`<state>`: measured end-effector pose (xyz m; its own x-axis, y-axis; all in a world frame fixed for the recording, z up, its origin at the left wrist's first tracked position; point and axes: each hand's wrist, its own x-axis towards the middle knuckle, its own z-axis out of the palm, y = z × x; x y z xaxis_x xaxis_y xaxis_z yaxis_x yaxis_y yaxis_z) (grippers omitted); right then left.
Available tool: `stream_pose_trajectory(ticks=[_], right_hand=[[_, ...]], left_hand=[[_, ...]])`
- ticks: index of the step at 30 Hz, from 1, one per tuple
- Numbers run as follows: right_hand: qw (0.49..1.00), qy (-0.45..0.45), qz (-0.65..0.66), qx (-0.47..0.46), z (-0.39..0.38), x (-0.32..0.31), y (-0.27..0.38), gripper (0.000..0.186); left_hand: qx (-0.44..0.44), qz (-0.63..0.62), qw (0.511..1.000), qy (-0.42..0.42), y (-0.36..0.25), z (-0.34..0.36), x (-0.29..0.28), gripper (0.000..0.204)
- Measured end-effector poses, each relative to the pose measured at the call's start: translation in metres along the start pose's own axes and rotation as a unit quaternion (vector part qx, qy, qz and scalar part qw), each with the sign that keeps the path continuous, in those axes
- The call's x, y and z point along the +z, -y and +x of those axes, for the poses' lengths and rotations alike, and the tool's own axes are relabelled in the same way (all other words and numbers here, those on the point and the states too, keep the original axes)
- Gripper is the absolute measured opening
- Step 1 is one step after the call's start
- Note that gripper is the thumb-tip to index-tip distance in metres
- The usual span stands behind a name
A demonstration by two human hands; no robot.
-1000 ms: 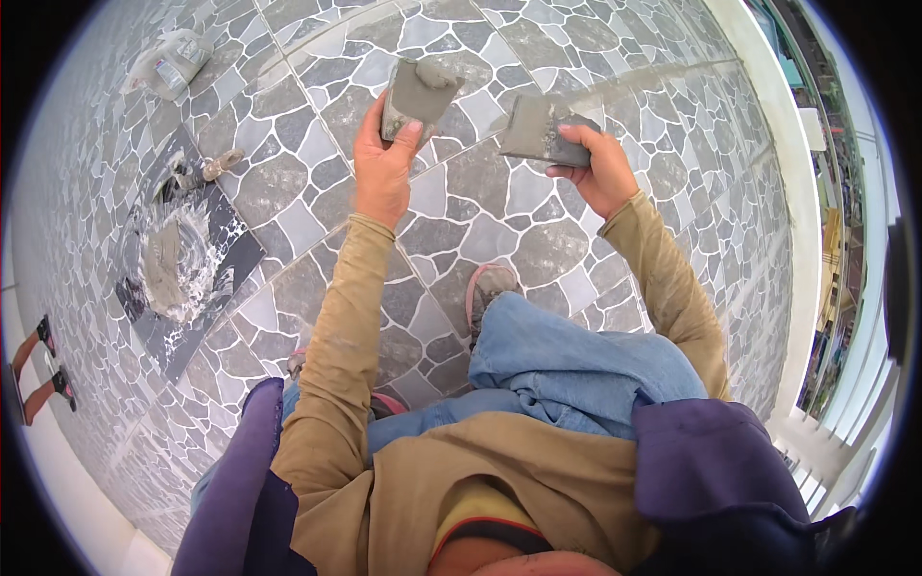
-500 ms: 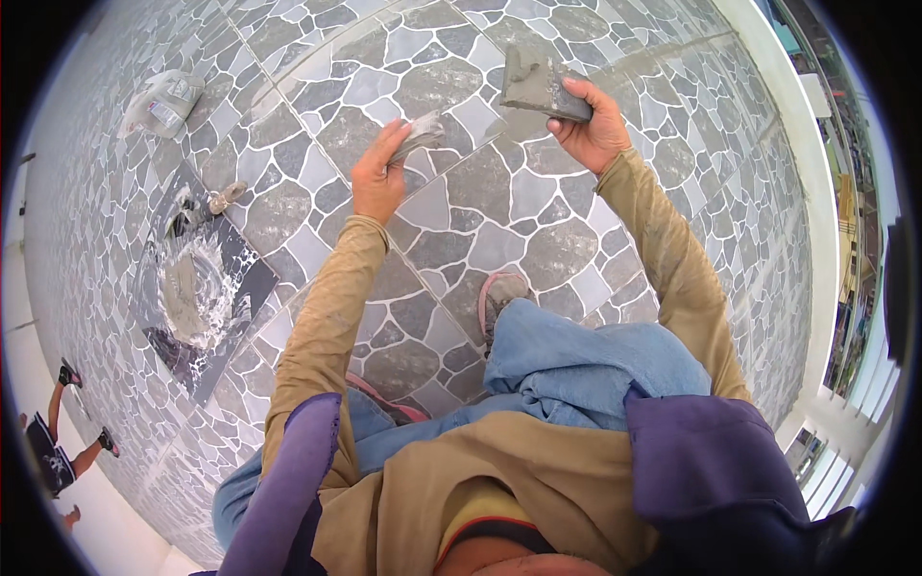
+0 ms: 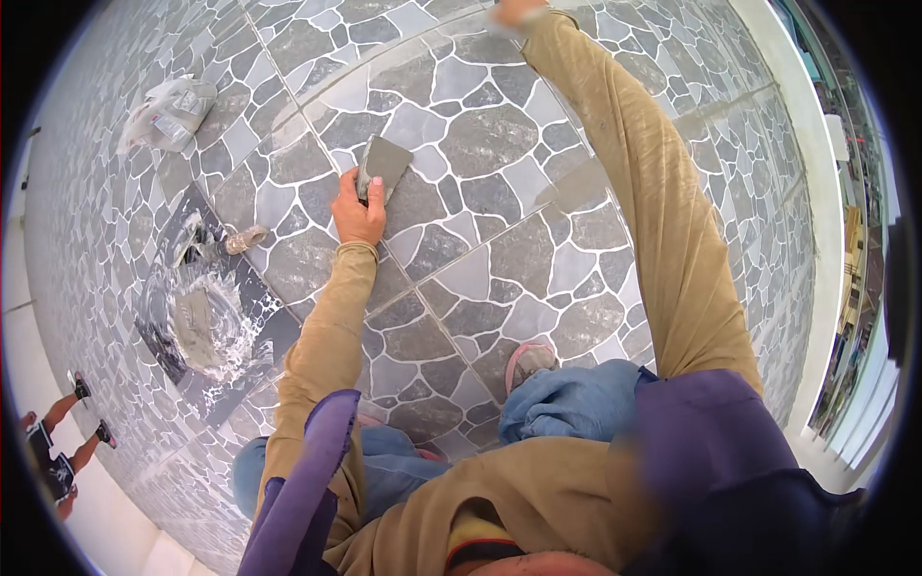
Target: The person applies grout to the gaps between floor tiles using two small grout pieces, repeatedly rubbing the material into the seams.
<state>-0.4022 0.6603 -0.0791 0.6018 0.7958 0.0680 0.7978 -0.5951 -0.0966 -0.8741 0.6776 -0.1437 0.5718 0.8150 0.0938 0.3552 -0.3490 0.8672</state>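
My left hand (image 3: 359, 213) is closed around a flat, grey rectangular spreader (image 3: 388, 167), thumb on top, just above the stone-patterned tiled floor (image 3: 490, 139). The spreader's face looks coated with grey paste. Far ahead, my right hand (image 3: 520, 12) sits at the upper edge of the picture, blurred and partly cut off. Its fingers and anything in them cannot be made out. A damp-looking grey smear (image 3: 579, 190) lies on a tile joint between the two arms.
To the left, a dark board (image 3: 252, 288) carries grey paste and a paste-covered tool with a crusted handle (image 3: 247, 239). Beyond it sits a crumpled plastic bag (image 3: 171, 113). A person's legs (image 3: 79, 422) show at far left. A pale low edge (image 3: 824, 240) borders the right side.
My right arm has stretched forward, carrying the hand to the upper edge. My left hand has come slightly nearer, and the spreader in it now shows its broad face.
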Motion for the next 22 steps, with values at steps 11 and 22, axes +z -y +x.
stream_pose_trajectory(ticks=[11,22], right_hand=[[0.996,0.088,-0.023,-0.012,-0.074,-0.021,0.143,0.027],[0.996,0.065,0.003,0.058,-0.105,-0.024,0.113,0.035]], left_hand=[[-0.032,0.014,0.999,-0.005,0.009,-0.011,-0.033,0.038],[-0.014,-0.021,1.0,0.005,0.009,-0.006,-0.019,0.042]])
